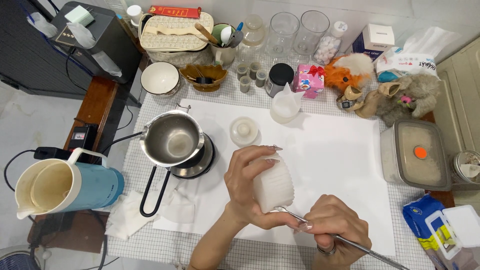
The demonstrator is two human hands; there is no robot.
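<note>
My left hand (246, 186) grips a white ribbed mould-like block (274, 186) and holds it just above the white sheet (330, 165) on the table. My right hand (334, 227) holds a thin metal tool (345, 241), gripped like a pen. The tool's tip touches the lower edge of the white block, near my left palm. Both hands are at the near middle of the table.
A steel pouring pot (172, 139) sits on a small burner to the left, next to a blue-and-cream kettle (62, 186). A white lid (244, 131) and a plastic cup (285, 106) lie behind. A lidded container (416, 155), jars, plush toys and a bag line the back and right.
</note>
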